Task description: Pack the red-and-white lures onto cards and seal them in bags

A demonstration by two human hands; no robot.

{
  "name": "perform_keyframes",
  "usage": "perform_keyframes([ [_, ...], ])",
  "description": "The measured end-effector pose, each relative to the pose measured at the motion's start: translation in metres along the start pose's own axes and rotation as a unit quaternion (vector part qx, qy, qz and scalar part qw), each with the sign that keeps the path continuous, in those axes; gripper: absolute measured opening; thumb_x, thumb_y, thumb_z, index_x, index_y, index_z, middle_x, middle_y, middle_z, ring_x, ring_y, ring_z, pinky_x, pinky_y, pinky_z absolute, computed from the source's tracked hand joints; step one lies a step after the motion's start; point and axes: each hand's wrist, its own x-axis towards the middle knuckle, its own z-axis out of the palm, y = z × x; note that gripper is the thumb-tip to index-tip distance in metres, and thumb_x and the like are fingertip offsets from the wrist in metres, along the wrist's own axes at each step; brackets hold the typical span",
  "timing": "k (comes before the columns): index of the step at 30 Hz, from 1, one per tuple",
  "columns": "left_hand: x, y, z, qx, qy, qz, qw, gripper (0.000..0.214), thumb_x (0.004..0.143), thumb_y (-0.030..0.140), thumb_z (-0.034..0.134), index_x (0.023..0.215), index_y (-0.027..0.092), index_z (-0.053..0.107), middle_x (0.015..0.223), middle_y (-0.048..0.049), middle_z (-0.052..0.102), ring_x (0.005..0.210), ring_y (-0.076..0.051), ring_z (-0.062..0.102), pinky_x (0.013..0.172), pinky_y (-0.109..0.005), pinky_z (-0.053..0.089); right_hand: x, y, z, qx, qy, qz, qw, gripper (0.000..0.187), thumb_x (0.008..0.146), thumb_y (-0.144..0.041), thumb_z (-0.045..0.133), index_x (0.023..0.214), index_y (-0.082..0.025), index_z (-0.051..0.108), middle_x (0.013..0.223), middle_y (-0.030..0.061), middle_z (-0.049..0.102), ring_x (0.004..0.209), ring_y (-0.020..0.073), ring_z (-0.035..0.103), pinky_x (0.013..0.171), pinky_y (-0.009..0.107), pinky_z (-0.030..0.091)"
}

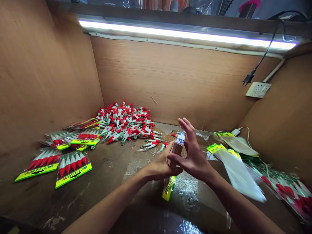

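In the middle of the head view, my left hand (159, 167) is closed around a small brown block (177, 150) with a white and blue label on its top end. My right hand (196, 161) is beside the block, fingers stretched up and apart. Its thumb crosses in front of the block's lower part; whether it presses on it I cannot tell. Just below both hands a yellow-green header card (168, 191) shows, its upper part hidden by them. Several loose red-and-white fishing lures (152, 144) lie to the left of my left hand.
A large pile of red-and-white lures (124, 122) fills the back left. Packed lure bags (73, 162) lie at left. Clear plastic bags (240, 172) with yellow cards and more lures (290, 191) lie at right. A plug (248, 78) hangs near a wall socket (258, 90).
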Motion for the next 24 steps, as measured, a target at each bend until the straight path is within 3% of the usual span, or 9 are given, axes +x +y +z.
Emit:
perform_keyframes([
  [7, -0.001, 0.005, -0.001, -0.013, -0.004, 0.007, 1.000, 0.099, 0.069, 0.016, 0.078, 0.152, 0.028, 0.026, 0.128, -0.0114, 0.053, 0.105, -0.028, 0.055, 0.085, -0.038, 0.048, 0.001, -0.007, -0.006, -0.024, 0.095, -0.021, 0.995, 0.093, 0.080, -0.050, 0.073, 0.155, -0.037, 0.018, 0.160, 0.0046, 0.022, 0.142, 0.0361, 0.033, 0.111, 0.057, 0.042],
  [10, -0.001, -0.003, -0.006, -0.036, 0.008, 0.008, 0.999, 0.104, 0.066, 0.017, 0.079, 0.154, 0.027, 0.024, 0.127, -0.0110, 0.052, 0.112, -0.028, 0.052, 0.096, -0.042, 0.041, 0.007, -0.007, -0.026, -0.029, 0.183, -0.019, 0.982, 0.083, 0.089, -0.049, 0.062, 0.155, -0.036, 0.014, 0.160, 0.0058, 0.021, 0.140, 0.0348, 0.037, 0.105, 0.053, 0.047],
  [12, 0.000, -0.011, -0.010, -0.076, 0.003, -0.003, 0.997, 0.103, 0.066, 0.014, 0.076, 0.154, 0.028, 0.023, 0.125, -0.0095, 0.054, 0.114, -0.027, 0.051, 0.099, -0.043, 0.039, 0.012, 0.006, -0.046, -0.043, 0.210, -0.004, 0.977, 0.078, 0.091, -0.045, 0.060, 0.155, -0.036, 0.017, 0.158, 0.0072, 0.026, 0.139, 0.0337, 0.039, 0.103, 0.050, 0.048],
  [14, 0.001, -0.018, -0.015, -0.133, 0.003, -0.008, 0.991, 0.102, 0.063, 0.009, 0.069, 0.152, 0.029, 0.024, 0.124, -0.0082, 0.055, 0.114, -0.027, 0.053, 0.101, -0.044, 0.037, 0.016, 0.032, -0.064, -0.084, 0.157, 0.022, 0.984, 0.079, 0.087, -0.042, 0.066, 0.153, -0.034, 0.025, 0.152, 0.0093, 0.037, 0.136, 0.0333, 0.043, 0.103, 0.049, 0.047],
  [17, 0.002, -0.024, -0.019, -0.252, 0.018, -0.010, 0.968, 0.096, 0.057, 0.006, 0.056, 0.147, 0.027, 0.031, 0.124, -0.0078, 0.057, 0.113, -0.028, 0.057, 0.103, -0.045, 0.036, 0.016, 0.085, -0.074, -0.167, -0.003, 0.078, 0.983, 0.087, 0.076, -0.042, 0.077, 0.151, -0.027, 0.035, 0.147, 0.0141, 0.044, 0.134, 0.0343, 0.044, 0.109, 0.052, 0.039],
  [19, 0.001, -0.026, -0.021, -0.322, 0.030, -0.014, 0.946, 0.090, 0.058, 0.007, 0.052, 0.144, 0.026, 0.035, 0.126, -0.0081, 0.057, 0.114, -0.029, 0.060, 0.103, -0.047, 0.037, 0.014, 0.112, -0.066, -0.204, -0.083, 0.132, 0.966, 0.088, 0.070, -0.045, 0.081, 0.147, -0.021, 0.044, 0.147, 0.0193, 0.044, 0.137, 0.0376, 0.040, 0.110, 0.056, 0.035],
  [20, 0.000, -0.025, -0.021, -0.348, 0.035, -0.019, 0.937, 0.087, 0.059, 0.008, 0.051, 0.143, 0.026, 0.036, 0.128, -0.0085, 0.057, 0.114, -0.029, 0.060, 0.103, -0.047, 0.037, 0.013, 0.119, -0.059, -0.217, -0.088, 0.152, 0.960, 0.082, 0.070, -0.048, 0.080, 0.142, -0.020, 0.052, 0.149, 0.0212, 0.042, 0.139, 0.0392, 0.038, 0.111, 0.058, 0.033],
  [22, -0.001, -0.024, -0.022, -0.382, 0.040, -0.030, 0.923, 0.083, 0.062, 0.009, 0.052, 0.142, 0.026, 0.038, 0.131, -0.0095, 0.056, 0.116, -0.030, 0.061, 0.104, -0.049, 0.038, 0.012, 0.120, -0.039, -0.187, -0.084, 0.155, 0.966, 0.063, 0.077, -0.054, 0.073, 0.129, -0.019, 0.065, 0.149, 0.0207, 0.043, 0.140, 0.0387, 0.037, 0.111, 0.059, 0.031],
  [24, -0.002, -0.023, -0.023, -0.405, 0.035, -0.041, 0.913, 0.082, 0.063, 0.010, 0.052, 0.142, 0.026, 0.037, 0.132, -0.0095, 0.057, 0.117, -0.030, 0.061, 0.104, -0.051, 0.039, 0.013, 0.107, -0.018, -0.078, -0.100, 0.122, 0.984, 0.048, 0.086, -0.056, 0.063, 0.116, -0.021, 0.072, 0.142, 0.0169, 0.053, 0.136, 0.0341, 0.044, 0.110, 0.055, 0.034],
])
